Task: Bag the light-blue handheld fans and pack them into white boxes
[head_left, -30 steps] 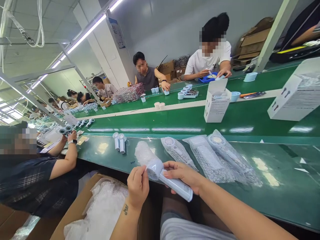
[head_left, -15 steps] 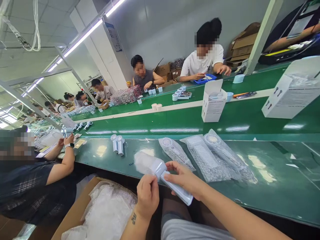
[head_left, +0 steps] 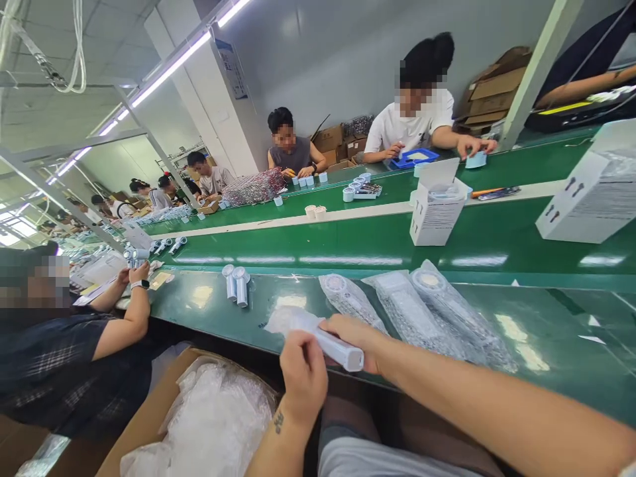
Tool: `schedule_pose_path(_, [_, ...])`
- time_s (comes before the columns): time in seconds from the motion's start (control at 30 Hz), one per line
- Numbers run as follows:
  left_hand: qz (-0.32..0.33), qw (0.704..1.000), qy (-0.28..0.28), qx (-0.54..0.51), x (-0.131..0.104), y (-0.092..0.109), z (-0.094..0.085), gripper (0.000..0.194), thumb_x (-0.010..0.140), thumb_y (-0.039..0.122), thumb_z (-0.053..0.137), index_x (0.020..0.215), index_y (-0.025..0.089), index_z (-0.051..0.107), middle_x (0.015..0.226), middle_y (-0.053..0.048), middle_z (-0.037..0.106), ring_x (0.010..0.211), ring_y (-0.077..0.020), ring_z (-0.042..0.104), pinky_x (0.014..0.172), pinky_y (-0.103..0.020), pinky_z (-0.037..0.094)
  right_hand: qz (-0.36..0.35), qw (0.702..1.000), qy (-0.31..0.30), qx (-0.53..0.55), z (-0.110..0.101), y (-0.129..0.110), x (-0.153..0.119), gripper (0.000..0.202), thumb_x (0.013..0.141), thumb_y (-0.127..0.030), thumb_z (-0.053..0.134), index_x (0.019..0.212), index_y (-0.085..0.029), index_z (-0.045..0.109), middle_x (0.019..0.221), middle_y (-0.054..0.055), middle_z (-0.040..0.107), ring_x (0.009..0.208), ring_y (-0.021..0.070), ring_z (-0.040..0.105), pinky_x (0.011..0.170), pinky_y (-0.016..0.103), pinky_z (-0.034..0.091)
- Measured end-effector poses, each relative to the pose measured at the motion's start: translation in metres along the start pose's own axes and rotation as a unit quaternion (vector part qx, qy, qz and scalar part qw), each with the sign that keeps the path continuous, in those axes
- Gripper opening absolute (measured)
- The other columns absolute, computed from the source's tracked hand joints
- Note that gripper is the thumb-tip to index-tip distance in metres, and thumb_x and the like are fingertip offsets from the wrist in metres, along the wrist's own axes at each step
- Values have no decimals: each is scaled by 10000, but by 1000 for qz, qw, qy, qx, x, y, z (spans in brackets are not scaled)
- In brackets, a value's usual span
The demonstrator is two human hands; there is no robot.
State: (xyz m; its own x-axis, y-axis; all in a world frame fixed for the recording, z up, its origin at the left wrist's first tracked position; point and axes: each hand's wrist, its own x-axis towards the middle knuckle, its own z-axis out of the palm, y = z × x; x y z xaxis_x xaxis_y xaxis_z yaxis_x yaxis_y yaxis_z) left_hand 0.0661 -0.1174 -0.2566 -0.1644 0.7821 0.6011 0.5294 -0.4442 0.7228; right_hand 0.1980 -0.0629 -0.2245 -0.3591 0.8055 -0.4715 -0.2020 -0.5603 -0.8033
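My right hand (head_left: 355,338) is closed around a light-blue handheld device (head_left: 340,350) with a long handle, its flat end turned toward me. The device's head is inside a clear plastic bag (head_left: 285,319). Close beside it, my left hand (head_left: 304,371) is closed in a pinch at the bag's near edge; the fingertips are partly hidden. Beyond my hands on the bench lie several wrapped devices: a slim one (head_left: 348,298), a wider one (head_left: 412,311) and one with a round head (head_left: 454,311). Farther left, two unwrapped light-blue devices (head_left: 237,286) lie side by side.
An open carton (head_left: 144,414) of clear plastic bags stands below the bench at left. White boxes (head_left: 431,215) stand on the green conveyor (head_left: 322,238). A co-worker (head_left: 64,358) sits at my left; others work across the belt, one person reaching toward a blue cup (head_left: 476,159).
The device has tilted, so its handle end now faces me, and the bag covers its head. My left hand shifted slightly right. Across the belt, a person's hand reached to a blue cup.
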Motion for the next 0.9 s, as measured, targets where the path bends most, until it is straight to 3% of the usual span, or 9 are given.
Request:
schedule_pose_path(0.2, [-113,964,216,-103,76,12,-5,108,867,288,530,886,190,488,793,14,498,721,-112,521,684,-237,444,-133,946,-24,-294,5,-92,-36,201,768,-287,685,679,-186,535,577,-13,576,505,121,531,466,213,411])
schedule_pose_path(0.3, [-79,959,215,-169,87,19,-3,115,885,294,512,914,189,475,821,4,496,740,-109,526,711,-243,454,-165,971,2,-170,-8,-88,-46,311,763,-508,662,796,-213,570,727,3,608,672,142,576,598,245,494])
schedule_pose_path(0.43, [41,980,-7,-193,66,32,16,81,867,256,511,919,195,503,831,-27,543,744,-134,558,706,-264,483,89,992,-83,43,-21,-40,-16,547,709,-670,592,940,-174,609,798,96,657,726,250,643,661,429,549])
schedule_pose_path(0.53, [156,951,-232,-131,41,28,15,122,841,192,458,874,203,575,789,-39,608,759,-160,596,737,-278,495,74,990,-103,54,-21,-9,13,490,641,-384,751,1062,-177,608,755,54,678,679,200,651,637,298,534])
schedule_pose_path(0.6, [152,938,-300,-80,25,7,-6,154,834,206,467,850,208,620,780,-39,645,777,-166,618,762,-273,496,26,996,-90,4,-26,4,27,612,573,-300,782,1142,-205,577,812,45,696,695,198,659,628,276,526])
schedule_pose_path(0.67, [21,968,-247,-37,9,-31,-42,131,824,286,541,835,203,642,800,-37,666,780,-162,629,752,-260,501,-45,993,-51,-96,-38,15,37,628,576,-376,754,1157,-217,579,992,88,694,813,255,671,677,336,540])
schedule_pose_path(0.73, [-241,968,-68,14,-5,-79,-88,177,840,325,534,803,182,632,754,-28,648,706,-144,619,685,-253,501,-164,955,9,-248,-54,26,46,535,619,-451,686,1100,-225,631,1187,115,630,1019,323,622,802,420,528])
schedule_pose_path(0.8, [-423,901,77,64,-16,-127,-131,217,860,352,500,817,165,603,654,-8,591,603,-137,589,588,-256,480,-293,866,53,-402,-71,37,51,410,683,-460,613,1024,-240,674,1281,104,570,1153,343,545,896,462,490])
schedule_pose_path(0.9, [-477,869,106,81,-25,-182,-171,218,879,342,496,814,160,597,638,-24,578,618,-155,603,606,-284,476,-423,720,73,-545,-91,55,54,316,790,-395,491,1000,-242,671,1265,111,567,1113,323,570,886,475,490])
